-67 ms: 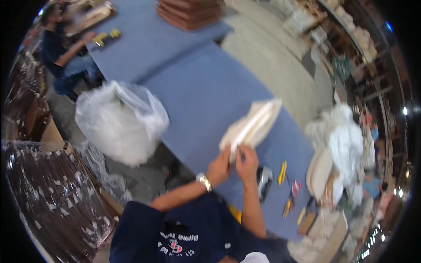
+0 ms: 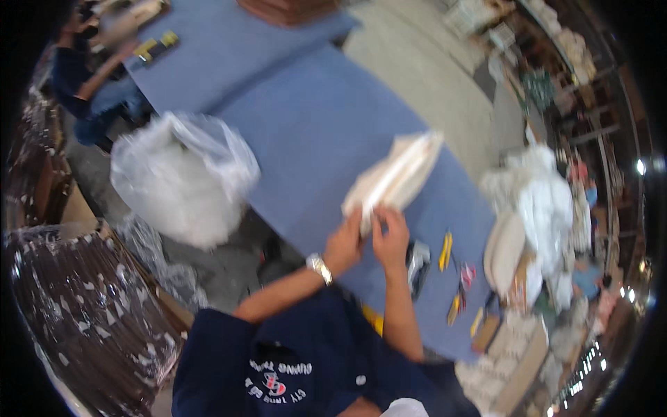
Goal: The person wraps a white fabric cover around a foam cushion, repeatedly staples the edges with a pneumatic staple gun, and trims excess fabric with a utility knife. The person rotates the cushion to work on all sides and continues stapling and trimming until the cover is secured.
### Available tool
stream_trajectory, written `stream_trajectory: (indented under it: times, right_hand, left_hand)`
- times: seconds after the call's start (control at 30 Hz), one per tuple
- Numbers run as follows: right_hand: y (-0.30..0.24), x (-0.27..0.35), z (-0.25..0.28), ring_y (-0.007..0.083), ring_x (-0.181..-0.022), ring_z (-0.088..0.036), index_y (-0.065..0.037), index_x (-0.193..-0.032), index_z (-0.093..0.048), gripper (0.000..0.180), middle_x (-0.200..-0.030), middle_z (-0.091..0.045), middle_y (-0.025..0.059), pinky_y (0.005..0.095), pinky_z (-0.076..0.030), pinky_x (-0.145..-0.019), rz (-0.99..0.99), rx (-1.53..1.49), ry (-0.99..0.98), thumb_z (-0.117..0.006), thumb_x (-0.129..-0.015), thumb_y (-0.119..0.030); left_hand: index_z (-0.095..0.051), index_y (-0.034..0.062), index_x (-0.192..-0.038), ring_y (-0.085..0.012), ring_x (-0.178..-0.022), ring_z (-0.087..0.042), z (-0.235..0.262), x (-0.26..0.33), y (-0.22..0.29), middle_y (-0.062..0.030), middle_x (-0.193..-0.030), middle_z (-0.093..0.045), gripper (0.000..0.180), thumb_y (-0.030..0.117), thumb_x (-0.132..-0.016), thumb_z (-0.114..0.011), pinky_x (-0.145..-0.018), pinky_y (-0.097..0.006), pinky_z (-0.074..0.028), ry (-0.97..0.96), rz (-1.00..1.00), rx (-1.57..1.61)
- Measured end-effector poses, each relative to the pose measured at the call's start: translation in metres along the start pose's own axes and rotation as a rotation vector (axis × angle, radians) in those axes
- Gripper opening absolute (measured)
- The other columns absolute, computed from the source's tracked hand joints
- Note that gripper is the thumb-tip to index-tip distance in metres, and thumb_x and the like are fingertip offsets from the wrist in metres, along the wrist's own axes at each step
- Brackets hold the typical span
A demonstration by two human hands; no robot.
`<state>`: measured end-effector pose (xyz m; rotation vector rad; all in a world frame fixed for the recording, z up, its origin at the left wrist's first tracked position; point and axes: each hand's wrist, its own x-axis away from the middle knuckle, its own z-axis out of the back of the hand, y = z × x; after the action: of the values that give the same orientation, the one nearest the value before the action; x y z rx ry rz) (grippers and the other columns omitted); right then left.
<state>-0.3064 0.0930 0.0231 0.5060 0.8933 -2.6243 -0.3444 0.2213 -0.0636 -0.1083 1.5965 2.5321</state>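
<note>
Over the blue table, both hands pinch the near end of a flat, cream cushion-shaped fabric piece (image 2: 403,170) with a white strip running along its length. My left hand (image 2: 344,247), a watch on its wrist, closes on the left edge. Close beside it, my right hand (image 2: 390,240) is closed on the right edge, fingertips near the strip. Blur hides the fine detail between the fingers. Just right of my right forearm lies a grey-black tool (image 2: 417,267), with a yellow cutter (image 2: 446,251) beyond it.
A clear bag of white filling (image 2: 184,184) stands left of the blue table (image 2: 299,132). Red-handled scissors (image 2: 467,276) and a cream cushion (image 2: 504,251) lie on the right. Brown stacks in plastic (image 2: 90,313) are at lower left. Another person (image 2: 94,90) sits at far left.
The whole view has shifted slightly, so the table and surroundings sit higher in the picture. Both hands keep the same grip on the fabric piece.
</note>
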Motion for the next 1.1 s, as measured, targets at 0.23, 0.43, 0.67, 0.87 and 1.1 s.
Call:
stream_trajectory:
  times: [0.23, 0.43, 0.67, 0.87, 1.1]
  right_hand:
    - [-0.004, 0.022, 0.043, 0.0269, -0.092, -0.065, -0.005, -0.103, -0.072, 0.020, -0.103, -0.069, 0.0088, 0.0350, -0.055, -0.076, -0.042, -0.249, -0.177, -0.074, -0.083, -0.008]
    - [-0.005, 0.044, 0.039, 0.0216, -0.094, -0.063, -0.004, -0.113, -0.069, 0.031, -0.102, -0.064, 0.0094, 0.0329, -0.055, -0.077, 0.082, -0.152, -0.288, -0.078, -0.083, -0.010]
    - [0.001, 0.032, 0.044, 0.0258, -0.089, -0.061, -0.004, -0.106, -0.069, 0.025, -0.096, -0.059, 0.0107, 0.0373, -0.052, -0.076, -0.121, -0.081, -0.518, -0.077, -0.085, -0.014]
    - [0.021, 0.036, 0.044, 0.0130, -0.090, -0.058, 0.000, -0.103, -0.066, 0.011, -0.103, -0.057, 0.0059, 0.0315, -0.055, -0.077, -0.185, -0.294, -0.597, -0.070, -0.095, -0.006]
    - [0.015, 0.043, 0.023, 0.0133, -0.090, -0.062, -0.001, -0.113, -0.063, 0.021, -0.109, -0.056, 0.0074, 0.0272, -0.057, -0.071, -0.319, -0.603, -0.491, -0.071, -0.093, -0.005]
  left_hand:
    - [-0.030, 0.0023, -0.160, -0.0445, -0.112, -0.068, 0.000, 0.039, 0.038, -0.0251, -0.153, -0.050, 0.087, 0.007, -0.087, -0.076, -0.083, -0.047, -0.061, 0.169, -0.048, 0.062]
    - [-0.036, 0.0039, -0.158, -0.0406, -0.129, -0.061, -0.013, 0.066, 0.030, -0.0225, -0.153, -0.050, 0.090, 0.007, -0.081, -0.084, -0.095, -0.042, -0.059, 0.307, -0.030, 0.047]
    - [-0.053, 0.0059, -0.140, -0.0356, -0.117, -0.068, -0.028, 0.082, 0.034, -0.0164, -0.139, -0.061, 0.072, 0.008, -0.076, -0.087, -0.084, -0.038, -0.062, 0.413, -0.014, 0.034]
    - [-0.058, 0.0073, -0.128, -0.0323, -0.104, -0.070, -0.038, 0.080, 0.037, -0.0125, -0.123, -0.065, 0.060, 0.009, -0.075, -0.088, -0.077, -0.038, -0.061, 0.502, -0.009, -0.032]
    - [-0.062, 0.0060, -0.127, -0.0327, -0.105, -0.070, -0.031, 0.075, 0.038, -0.0130, -0.125, -0.066, 0.056, 0.005, -0.076, -0.085, -0.079, -0.039, -0.061, 0.583, 0.000, -0.049]
